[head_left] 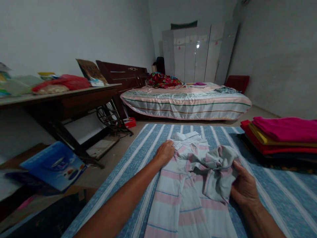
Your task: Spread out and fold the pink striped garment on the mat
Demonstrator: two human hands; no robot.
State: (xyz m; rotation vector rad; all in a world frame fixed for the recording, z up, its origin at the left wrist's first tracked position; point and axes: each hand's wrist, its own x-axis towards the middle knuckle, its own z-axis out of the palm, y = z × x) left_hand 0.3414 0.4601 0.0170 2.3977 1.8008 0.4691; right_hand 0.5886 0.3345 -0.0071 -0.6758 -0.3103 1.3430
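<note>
A collared shirt (170,195), white with pink bands and thin blue lines, lies lengthwise on a blue-and-white striped sheet (138,162). Its collar points away from me, and the lower part runs out of view at the bottom. My left hand (165,152) grips the shirt's left edge near the shoulder, its fingertips partly hidden. On the other side my right hand (244,183) pinches a bunched sleeve (220,165), lifted and crumpled over the right half of the shirt.
Folded clothes (284,135) in pink, red, yellow and dark colours are stacked at the right. A sewing-machine table (66,99) with bags on top stands left, a blue box (54,165) below it. Behind are a bed (188,104) and a wardrobe (190,56).
</note>
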